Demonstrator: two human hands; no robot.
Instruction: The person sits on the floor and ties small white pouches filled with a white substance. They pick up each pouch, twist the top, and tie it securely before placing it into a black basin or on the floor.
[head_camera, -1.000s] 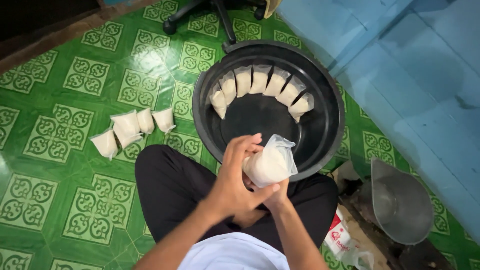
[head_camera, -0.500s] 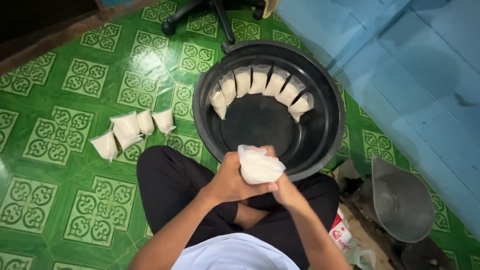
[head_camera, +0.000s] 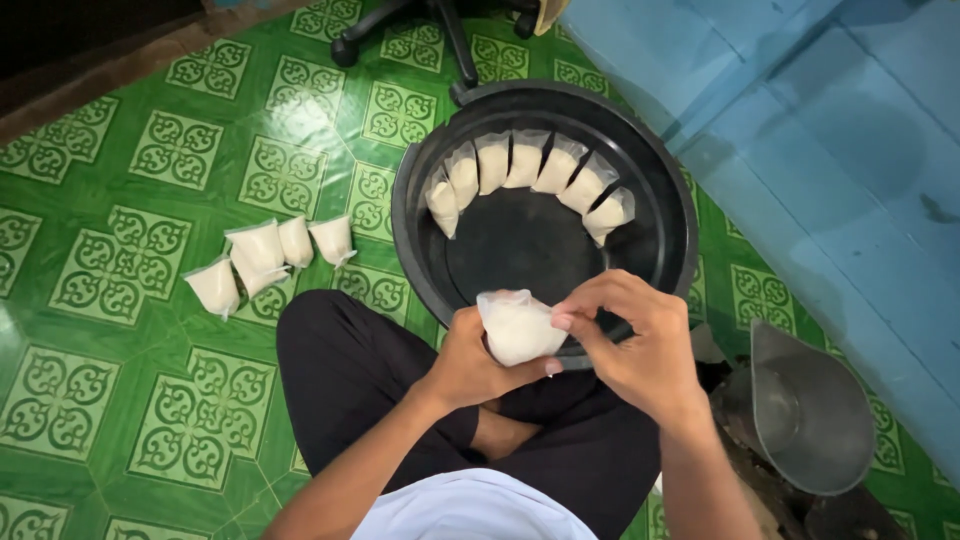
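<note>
While a person sits cross-legged on a green patterned floor (head_camera: 120, 400), seen from the head camera, the left hand (head_camera: 475, 355) wraps around a small clear bag of white powder (head_camera: 515, 325) at the centre of the frame, fingers curled shut under and behind it, thumb pressed along its lower edge. The right hand (head_camera: 635, 345) meets it from the right, thumb and forefinger pinched on the bag's upper right corner, the other fingers loosely bent. The bag hangs just over the near rim of a round black tub (head_camera: 670, 230), above the person's black trousers (head_camera: 350, 370). Doing this step well seems to call for a firm grip below with the left hand, so the powder stays packed down and the plastic at the top stays slack and clean for the pinching fingers; a loose hold could let the contents creep into the neck. Seven filled bags (head_camera: 525, 170) lean in an arc against the tub's far wall, upper centre. Four more bags (head_camera: 265, 255) lie on the floor at left, well apart from the hands. A grey metal scoop (head_camera: 815, 410) sits at lower right, beside a blue wall (head_camera: 820, 150); chair legs (head_camera: 400, 25) show at top. Nothing blocks the hands.
</note>
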